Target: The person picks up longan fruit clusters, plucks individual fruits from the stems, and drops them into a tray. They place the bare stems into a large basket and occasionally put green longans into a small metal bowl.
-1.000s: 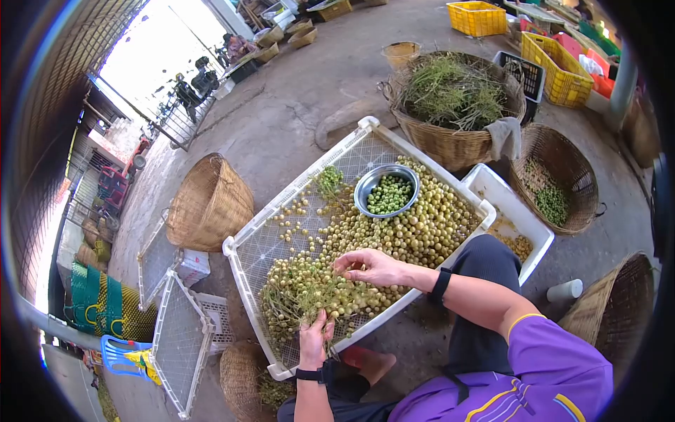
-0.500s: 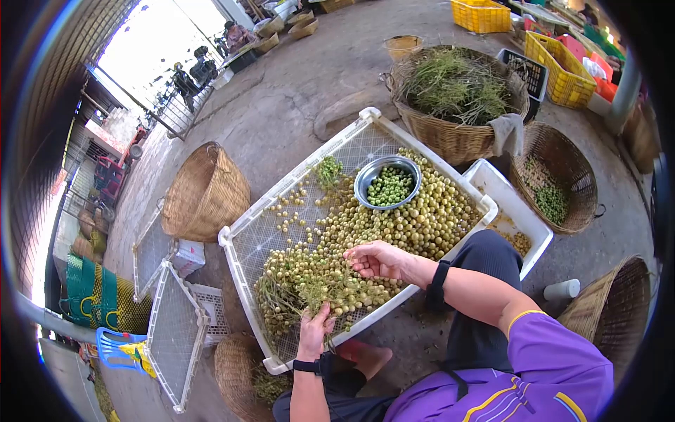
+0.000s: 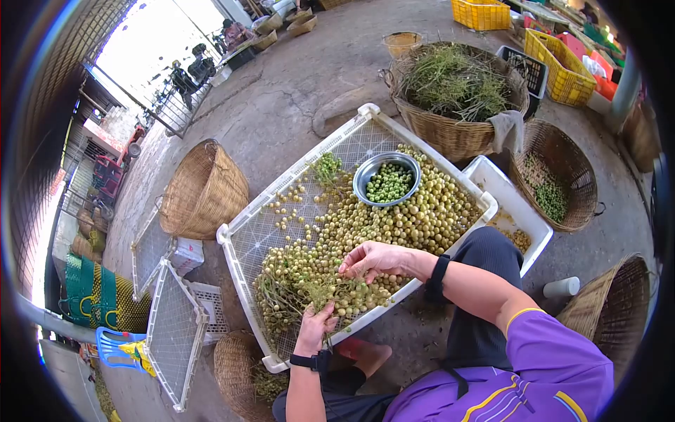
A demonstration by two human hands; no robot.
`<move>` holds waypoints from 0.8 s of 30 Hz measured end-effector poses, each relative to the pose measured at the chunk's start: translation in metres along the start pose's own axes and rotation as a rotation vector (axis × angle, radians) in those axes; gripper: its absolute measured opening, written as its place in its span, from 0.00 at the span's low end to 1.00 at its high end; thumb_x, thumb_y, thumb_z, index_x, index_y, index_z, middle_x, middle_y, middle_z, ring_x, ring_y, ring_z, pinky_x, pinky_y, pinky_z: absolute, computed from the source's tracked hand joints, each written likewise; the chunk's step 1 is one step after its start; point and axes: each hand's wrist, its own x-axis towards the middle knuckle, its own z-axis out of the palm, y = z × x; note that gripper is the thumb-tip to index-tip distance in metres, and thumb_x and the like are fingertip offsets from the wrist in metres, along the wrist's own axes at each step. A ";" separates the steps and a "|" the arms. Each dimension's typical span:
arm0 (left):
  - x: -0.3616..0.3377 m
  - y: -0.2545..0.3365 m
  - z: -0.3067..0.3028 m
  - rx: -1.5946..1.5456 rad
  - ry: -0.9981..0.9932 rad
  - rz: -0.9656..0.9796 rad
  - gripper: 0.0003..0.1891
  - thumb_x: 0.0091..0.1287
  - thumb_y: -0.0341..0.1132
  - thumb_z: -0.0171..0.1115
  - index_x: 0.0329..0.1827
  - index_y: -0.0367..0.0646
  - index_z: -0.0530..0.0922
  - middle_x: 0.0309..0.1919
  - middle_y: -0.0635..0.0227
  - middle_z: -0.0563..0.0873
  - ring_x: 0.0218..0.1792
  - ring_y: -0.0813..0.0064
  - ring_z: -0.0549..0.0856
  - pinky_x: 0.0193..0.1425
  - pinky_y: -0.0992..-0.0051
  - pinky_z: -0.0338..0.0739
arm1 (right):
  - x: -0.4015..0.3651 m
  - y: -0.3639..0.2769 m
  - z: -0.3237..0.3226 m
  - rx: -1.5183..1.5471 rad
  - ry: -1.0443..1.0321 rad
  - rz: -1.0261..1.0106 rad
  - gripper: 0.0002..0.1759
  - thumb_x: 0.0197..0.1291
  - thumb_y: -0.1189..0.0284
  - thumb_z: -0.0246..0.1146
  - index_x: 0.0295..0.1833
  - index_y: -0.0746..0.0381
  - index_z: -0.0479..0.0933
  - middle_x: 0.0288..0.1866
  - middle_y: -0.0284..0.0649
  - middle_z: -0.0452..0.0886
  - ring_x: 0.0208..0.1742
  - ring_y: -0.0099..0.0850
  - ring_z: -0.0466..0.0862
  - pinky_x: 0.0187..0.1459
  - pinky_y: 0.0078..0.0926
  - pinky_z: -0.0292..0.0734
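Note:
A white mesh tray [image 3: 261, 235] carries a heap of round yellow-green fruits [image 3: 439, 211]. On the heap stands a metal bowl [image 3: 361, 184] holding smaller green fruits [image 3: 389, 184]. My left hand [image 3: 316, 329] is closed round the stems of a fruit bunch [image 3: 320, 292] over the tray's near side. Just right of the bunch, my right hand [image 3: 376, 260] has its fingers bent together near the fruits; whatever lies between them is too small to make out.
Behind the tray is a basket of stems [image 3: 450, 137]. An empty wicker basket [image 3: 204, 190] stands left, another with green fruits [image 3: 555, 151] right. A white tub [image 3: 538, 243] touches the tray's right side. Mesh frames [image 3: 176, 337] lean at lower left.
My right hand has shifted slightly left and its fingers have drawn closer together. My left hand keeps its hold on the stems, moved slightly.

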 end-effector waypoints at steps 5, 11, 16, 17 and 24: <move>-0.002 0.003 -0.001 -0.026 -0.013 0.008 0.06 0.65 0.31 0.56 0.44 0.44 0.73 0.27 0.73 0.75 0.19 0.83 0.69 0.18 0.84 0.56 | -0.004 -0.001 -0.001 0.115 -0.063 0.026 0.15 0.56 0.75 0.62 0.50 0.65 0.73 0.36 0.33 0.80 0.30 0.18 0.80 0.29 0.14 0.82; -0.005 0.006 -0.012 -0.016 0.024 0.023 0.04 0.65 0.31 0.56 0.41 0.44 0.73 0.25 0.74 0.74 0.19 0.84 0.68 0.17 0.84 0.57 | -0.008 -0.009 -0.014 0.235 0.048 0.043 0.14 0.55 0.80 0.59 0.48 0.67 0.71 0.33 0.41 0.81 0.36 0.29 0.85 0.29 0.18 0.83; -0.008 0.010 -0.019 0.020 0.043 0.031 0.05 0.65 0.33 0.57 0.40 0.44 0.73 0.22 0.77 0.72 0.19 0.85 0.69 0.17 0.84 0.58 | -0.021 -0.033 0.000 0.193 0.139 -0.141 0.10 0.57 0.75 0.58 0.45 0.63 0.75 0.38 0.33 0.81 0.32 0.19 0.82 0.25 0.11 0.78; -0.007 0.008 -0.019 0.017 0.049 0.031 0.05 0.65 0.33 0.57 0.40 0.44 0.73 0.22 0.78 0.72 0.19 0.86 0.69 0.17 0.84 0.57 | -0.024 -0.038 0.014 0.094 0.138 -0.113 0.08 0.58 0.74 0.58 0.43 0.63 0.74 0.37 0.33 0.80 0.30 0.17 0.79 0.22 0.10 0.73; 0.006 0.002 0.011 0.103 0.106 0.004 0.05 0.65 0.34 0.57 0.40 0.45 0.75 0.25 0.78 0.73 0.20 0.87 0.68 0.18 0.86 0.57 | -0.005 -0.001 0.037 -0.705 0.290 -0.326 0.16 0.50 0.66 0.68 0.42 0.63 0.78 0.29 0.33 0.80 0.31 0.24 0.78 0.35 0.24 0.73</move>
